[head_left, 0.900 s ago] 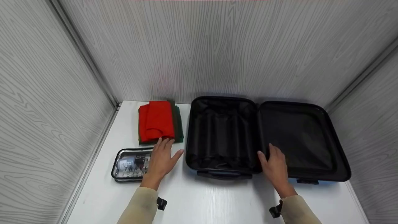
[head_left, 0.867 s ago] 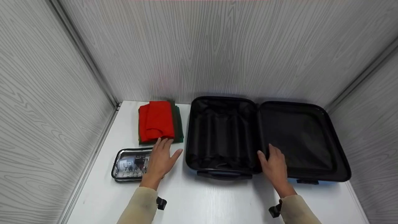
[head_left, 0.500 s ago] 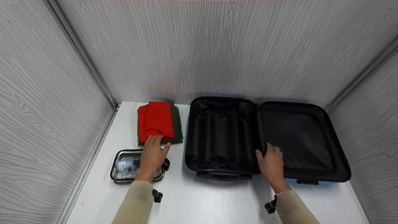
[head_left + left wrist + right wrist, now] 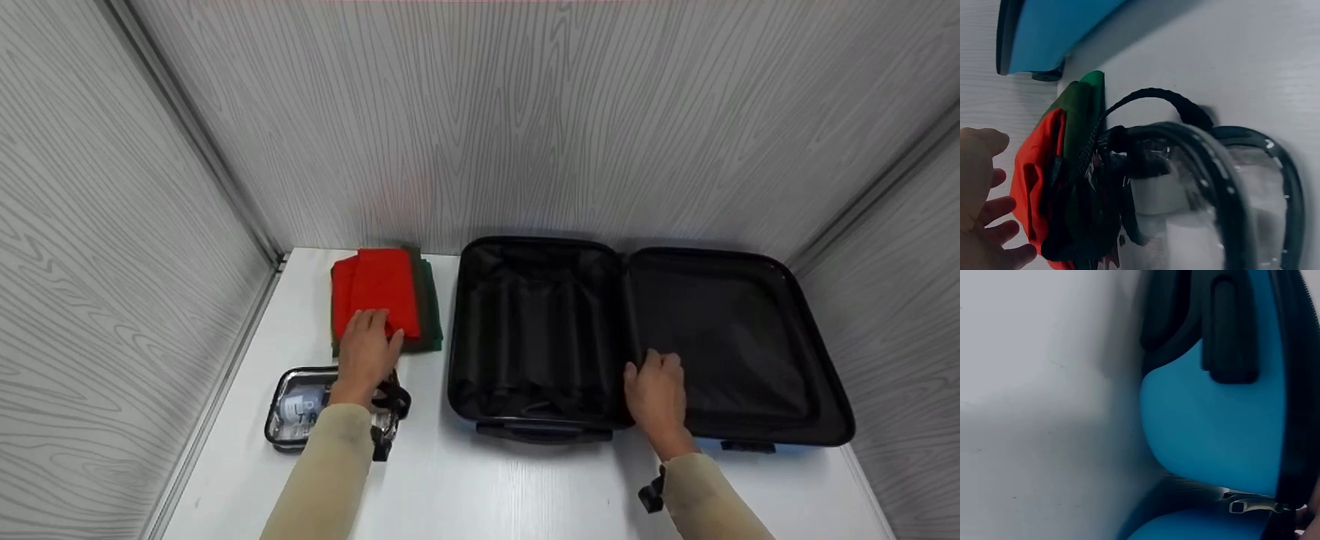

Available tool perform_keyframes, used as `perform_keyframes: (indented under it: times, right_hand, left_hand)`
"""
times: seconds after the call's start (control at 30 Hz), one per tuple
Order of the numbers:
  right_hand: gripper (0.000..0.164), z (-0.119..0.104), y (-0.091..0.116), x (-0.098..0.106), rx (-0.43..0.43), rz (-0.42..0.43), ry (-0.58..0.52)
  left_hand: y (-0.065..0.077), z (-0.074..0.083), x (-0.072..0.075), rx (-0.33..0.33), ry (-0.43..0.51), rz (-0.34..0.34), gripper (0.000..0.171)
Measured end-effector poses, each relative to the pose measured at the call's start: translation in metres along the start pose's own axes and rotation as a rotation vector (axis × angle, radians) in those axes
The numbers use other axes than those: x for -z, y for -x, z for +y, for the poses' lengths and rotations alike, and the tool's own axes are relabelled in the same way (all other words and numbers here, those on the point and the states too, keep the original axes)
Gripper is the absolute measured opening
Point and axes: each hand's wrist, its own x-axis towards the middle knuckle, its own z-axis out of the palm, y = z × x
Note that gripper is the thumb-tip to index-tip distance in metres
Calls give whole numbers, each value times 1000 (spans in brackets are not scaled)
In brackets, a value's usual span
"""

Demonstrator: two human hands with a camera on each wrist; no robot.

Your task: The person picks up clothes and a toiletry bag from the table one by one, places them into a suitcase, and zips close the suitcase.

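Observation:
In the head view my left hand (image 4: 365,358) reaches to the front edge of a stack of folded clothes, a red garment (image 4: 384,285) on top of green ones (image 4: 430,311). Its fingers are spread and relaxed, fingertips right at the red cloth. Under that wrist lies a clear travel pouch (image 4: 298,411) with black trim, holding a pale blue item; the forearm hides part of it. My right hand (image 4: 657,397) rests where the two halves of an opened suitcase (image 4: 534,330) meet, fingers loosely bent. The right wrist view shows that hand only at the corner, beside a zipper pull (image 4: 1249,504).
The suitcase's blue shell (image 4: 1213,427) and black carry handle (image 4: 544,433) face the front. Its right half (image 4: 720,337) lies flat with a dark lining. Grey wood-grain panels (image 4: 487,112) enclose the white table (image 4: 517,495) at the back and sides.
My left hand has moved left and forward, from beside the pouch to the front edge of the red garment. The right hand stays at the suitcase's middle, its fingers slightly more bent.

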Motion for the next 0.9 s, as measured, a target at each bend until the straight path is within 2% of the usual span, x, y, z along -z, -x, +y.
perform_keyframes:
  times: [0.17, 0.33, 0.43, 0.5, 0.67, 0.9]
  right_hand:
    - [43, 2, 5, -7, 93, 96, 56]
    - [34, 2, 6, -13, 224, 215, 107]
    - [31, 2, 6, -14, 281, 241, 140]
    - [31, 1, 5, -15, 285, 230, 147]
    - [33, 0, 4, -14, 254, 205, 145]
    - [28, 1, 2, -9, 328, 261, 176]
  left_hand:
    - [-8, 3, -5, 17, -51, -72, 63]
    - [-14, 3, -8, 32, -115, -188, 70]
    - [-13, 1, -8, 47, -144, -254, 72]
    - [-12, -1, -6, 48, -161, -278, 71]
    - [-6, -5, -6, 19, -200, -265, 67]
    - [4, -4, -8, -13, -227, -230, 63]
